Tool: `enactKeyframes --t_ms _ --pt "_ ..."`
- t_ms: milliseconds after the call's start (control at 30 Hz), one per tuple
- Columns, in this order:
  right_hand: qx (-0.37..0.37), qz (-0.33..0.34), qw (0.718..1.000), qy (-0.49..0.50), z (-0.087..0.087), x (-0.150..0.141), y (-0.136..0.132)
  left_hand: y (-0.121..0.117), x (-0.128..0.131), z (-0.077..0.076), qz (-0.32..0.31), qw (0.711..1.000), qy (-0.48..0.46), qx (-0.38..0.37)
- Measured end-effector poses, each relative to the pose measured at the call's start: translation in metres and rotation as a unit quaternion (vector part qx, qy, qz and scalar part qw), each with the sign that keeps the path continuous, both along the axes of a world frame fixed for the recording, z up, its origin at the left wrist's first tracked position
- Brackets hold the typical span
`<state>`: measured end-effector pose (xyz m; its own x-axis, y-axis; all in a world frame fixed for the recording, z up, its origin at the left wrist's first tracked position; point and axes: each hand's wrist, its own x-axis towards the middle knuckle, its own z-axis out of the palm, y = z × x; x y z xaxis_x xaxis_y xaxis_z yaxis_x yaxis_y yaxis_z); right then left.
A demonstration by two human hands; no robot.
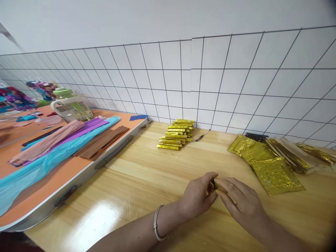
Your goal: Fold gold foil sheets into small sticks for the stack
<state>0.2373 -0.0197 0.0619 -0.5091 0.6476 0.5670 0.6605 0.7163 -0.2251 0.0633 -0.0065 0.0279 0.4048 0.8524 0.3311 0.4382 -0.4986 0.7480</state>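
Observation:
Between my two hands is a small piece of gold foil (211, 184), mostly hidden by the fingers. My left hand (196, 196), with a silver bangle on its wrist, is closed on the foil's left side. My right hand (240, 199) pinches it from the right, fingertips nearly meeting the left ones. Ahead and to the left lies a stack of narrow folded gold foil strips (178, 134). Flat gold foil sheets (278, 173) lie overlapping to the right of my hands.
A pen (202, 135) lies beside the strips. Black ties (256, 136) and a clear bag (296, 152) sit at the right back. On the left, an orange-topped table (76, 175) bears coloured crepe paper (63, 147) and a green-lidded bottle (72, 105). A tiled wall (170, 80) bounds the back.

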Motion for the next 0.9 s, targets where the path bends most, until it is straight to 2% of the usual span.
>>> enactKeyframes --t_ms 133,300,567,900 --pt "-0.028 -0.012 0.999 0.016 0.0 0.0 0.002 -0.002 0.0 0.006 0.002 1.0 0.02 -0.012" --pt "-0.052 0.014 0.997 0.05 0.004 0.0 0.004 -0.002 -0.003 0.01 -0.011 0.999 0.035 -0.022" --pt "0.007 -0.002 1.0 0.018 -0.009 0.009 0.01 -0.001 -0.004 -0.001 -0.018 0.999 0.02 -0.035" --pt "-0.011 0.024 0.998 0.05 -0.007 0.009 0.012 -0.001 -0.002 -0.005 0.0 0.999 0.012 -0.038"
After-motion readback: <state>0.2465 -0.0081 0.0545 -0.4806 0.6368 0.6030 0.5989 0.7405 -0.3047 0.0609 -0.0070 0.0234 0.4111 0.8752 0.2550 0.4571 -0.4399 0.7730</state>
